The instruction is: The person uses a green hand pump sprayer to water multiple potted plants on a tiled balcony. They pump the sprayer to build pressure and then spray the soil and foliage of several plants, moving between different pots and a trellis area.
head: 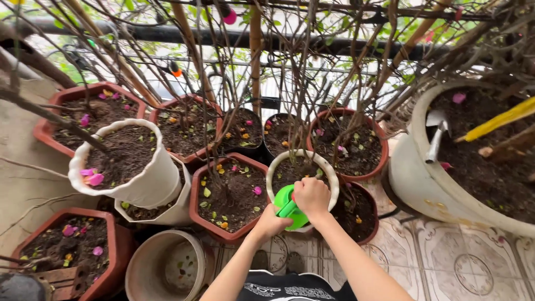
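Both hands on green watering can [288, 207], held over rim of white pot [329, 170]. Right hand [311, 196] fist-closed on top of can; left hand [272, 222] cupped under its base. Brown square pot [195, 195] just left. Trowel [436, 134] stuck in big grey planter [412, 178], well apart at right.

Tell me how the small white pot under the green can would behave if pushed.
The white pot is full of dark soil, so probably heavy for its size. Pots crowd it on most sides, so it would likely jam. Its tall bare stems may make it top-heavy.
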